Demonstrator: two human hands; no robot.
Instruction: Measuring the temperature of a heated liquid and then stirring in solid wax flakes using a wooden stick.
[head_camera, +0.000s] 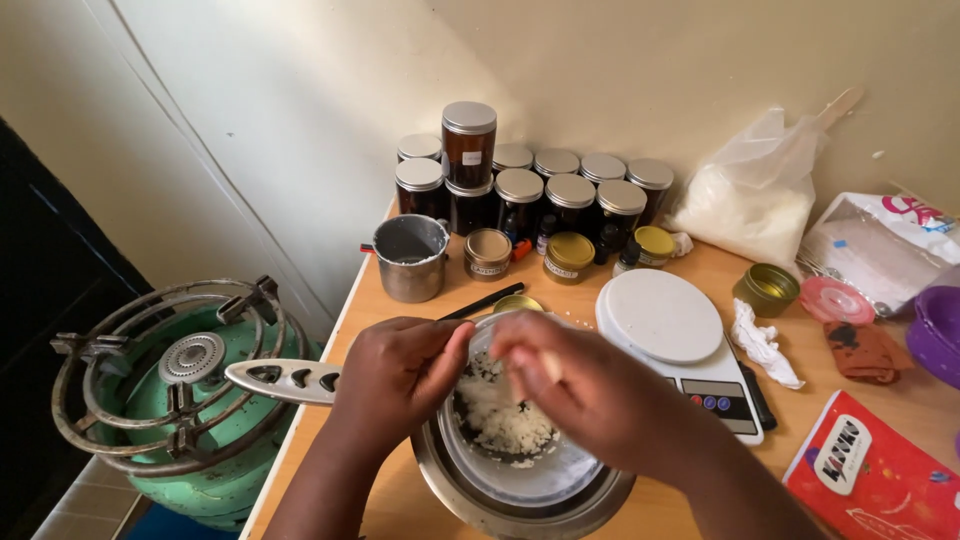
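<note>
My left hand (395, 375) is closed on the near end of a flat metal handle (285, 380), thumb pressed on top. The handle runs outward to the left of that hand, over the table edge, toward the green gas cylinder (200, 470) and its ring burner (165, 375).

My right hand (580, 385) hovers over the clear inner bowl (520, 470), fingers bunched and curled downward. The hand is blurred, so I cannot tell whether it grips anything. Directly below its fingertips lies a heap of white flakes (500, 415) inside the inner bowl. The inner bowl sits within a larger steel bowl (500, 515), whose rim shows beneath both wrists.

Beyond my right hand, touching distance from the knuckles, stands a white kitchen scale (675, 330) with a round platform. To the right of the scale lies a crumpled white tissue (762, 345).

Beyond my left hand stands a small steel pot (410, 257). A black pen (482, 301) lies between that pot and my hands. Behind these, against the wall, stands a group of dark jars with silver lids (545, 190). Far right of my right hand, a clear bag of white flakes (750, 200) leans on the wall, and a red packet (875, 470) lies at the table edge.
</note>
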